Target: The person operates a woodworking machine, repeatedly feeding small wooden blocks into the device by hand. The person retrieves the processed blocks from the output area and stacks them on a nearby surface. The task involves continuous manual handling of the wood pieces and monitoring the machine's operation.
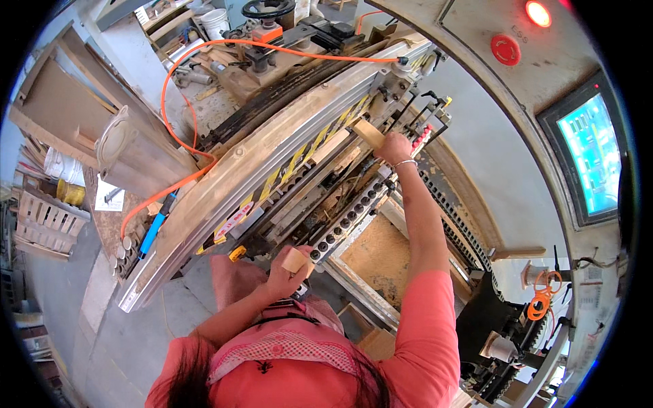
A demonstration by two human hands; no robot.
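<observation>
My right hand (394, 148) reaches far forward over the woodworking machine, its fingers closed on the near end of a light wooden block (368, 134). Close to my waist, my left hand (280, 275) grips another small wooden block (295, 260), whose pale end faces up. Between my hands runs a rail with a row of round black rollers (352, 216). A yellow-and-black striped strip (292, 163) lies along the machine's long metal beam (238, 160), left of my right hand.
An orange hose (165, 102) loops over the beam. To the right stand a control panel with a lit screen (590, 153) and a red stop button (505, 49). A bin of sawdust (374, 255) sits below the rollers. A plastic crate (51, 219) stands at the far left.
</observation>
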